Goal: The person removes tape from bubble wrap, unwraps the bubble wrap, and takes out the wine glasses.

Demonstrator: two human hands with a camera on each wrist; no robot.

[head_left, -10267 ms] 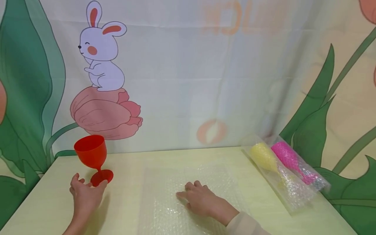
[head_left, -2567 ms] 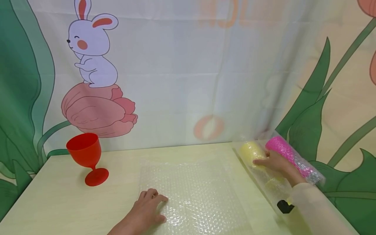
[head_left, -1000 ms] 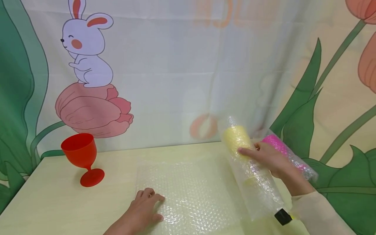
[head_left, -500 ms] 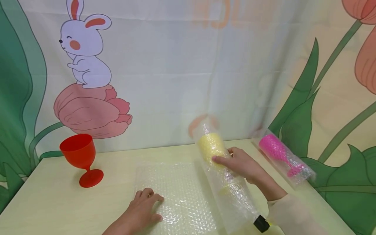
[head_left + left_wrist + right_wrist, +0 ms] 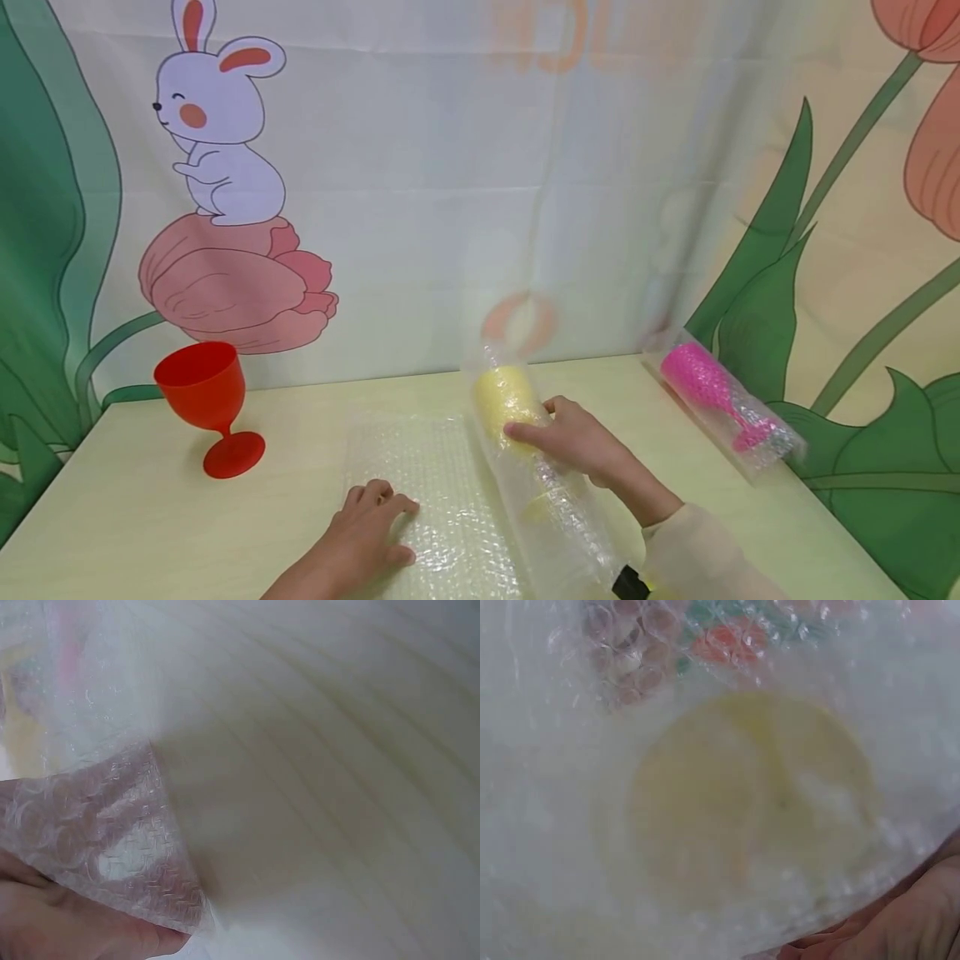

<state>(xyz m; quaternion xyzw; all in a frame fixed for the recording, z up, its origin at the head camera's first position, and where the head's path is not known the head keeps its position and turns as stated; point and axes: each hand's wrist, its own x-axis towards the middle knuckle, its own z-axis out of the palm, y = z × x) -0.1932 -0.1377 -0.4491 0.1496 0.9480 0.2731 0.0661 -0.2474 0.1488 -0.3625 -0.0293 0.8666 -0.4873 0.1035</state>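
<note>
My right hand (image 5: 581,437) grips a yellow goblet (image 5: 506,404) wrapped in bubble wrap, thumb across the cup part. The bundle slants over the right side of a flat bubble wrap sheet (image 5: 442,517). In the right wrist view the goblet's round yellow base (image 5: 757,795) shows blurred through the film. At the sheet's left edge rests my left hand (image 5: 360,533), its thumb and index finger apart. The left wrist view shows a raised flap of bubble wrap (image 5: 127,832) against that hand. A red goblet (image 5: 206,392) stands unwrapped at the left.
A pink goblet (image 5: 705,379) in bubble wrap lies at the table's right edge. A black piece (image 5: 630,583) is by the right wrist. Behind the pale table (image 5: 300,442) hangs a printed curtain (image 5: 420,208) with a rabbit and tulips.
My right hand has picked up the wrapped yellow goblet from beside the pink one and carried it left over the sheet. Earlier, my left hand moved from the red goblet to the sheet.
</note>
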